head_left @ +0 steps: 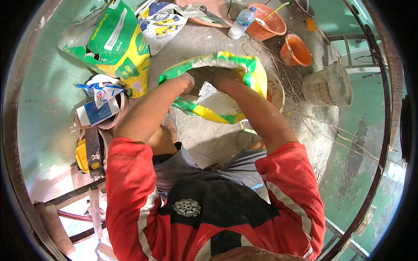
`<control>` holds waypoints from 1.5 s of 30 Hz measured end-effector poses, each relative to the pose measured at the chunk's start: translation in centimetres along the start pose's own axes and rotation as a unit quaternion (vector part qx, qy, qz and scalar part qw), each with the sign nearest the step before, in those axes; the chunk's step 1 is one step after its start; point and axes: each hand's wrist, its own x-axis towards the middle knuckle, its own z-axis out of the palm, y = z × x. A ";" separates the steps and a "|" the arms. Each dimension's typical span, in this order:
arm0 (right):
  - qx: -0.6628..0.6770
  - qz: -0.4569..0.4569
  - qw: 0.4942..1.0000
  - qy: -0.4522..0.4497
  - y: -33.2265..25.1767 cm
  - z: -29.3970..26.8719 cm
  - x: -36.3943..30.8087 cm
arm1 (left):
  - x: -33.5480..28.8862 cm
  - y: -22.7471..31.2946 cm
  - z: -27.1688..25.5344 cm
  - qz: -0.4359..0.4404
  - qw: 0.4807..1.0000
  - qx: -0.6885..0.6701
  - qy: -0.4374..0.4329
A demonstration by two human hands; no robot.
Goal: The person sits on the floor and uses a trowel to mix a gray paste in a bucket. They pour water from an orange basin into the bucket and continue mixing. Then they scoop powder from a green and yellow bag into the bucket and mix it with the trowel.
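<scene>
In the head view, we see two bare hands at the open mouth of a green, yellow and white bag (212, 115). The left hand (186, 82) is at the left side of this mouth, with its fingers curled narrowly; if they pinch the rim or only rest against it, we cannot tell. The right hand (227, 79) reaches inside, toward the far right part of the opening. Its fingers are in shadow, so we cannot tell how wide they stand or what they hold.

The bag lies directly around and below the fingers, in front of the person's knees, and its mouth faces upward. Between the two hands a white patch (209, 93) shows in the mouth; we cannot say if it is powder or wrapping.

Another green and yellow bag (124, 45) stands farther to the left. Beyond, to the right, we notice a plastic bottle (242, 24) beside an orange basin (272, 25), and a grey bucket (324, 88) near the wall.
</scene>
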 end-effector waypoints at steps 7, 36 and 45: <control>0.181 -0.066 0.981 0.015 3.2 7.2 0.9 | 0.2 0.9 3.6 -0.077 0.909 -0.314 0.262; 0.426 -0.130 0.891 0.094 0.0 15.1 8.5 | -2.7 -1.9 0.3 -0.086 0.937 -0.296 0.164; 0.539 -0.113 0.834 0.038 -0.8 13.0 3.8 | -1.7 -0.4 0.4 -0.036 0.988 -0.151 0.015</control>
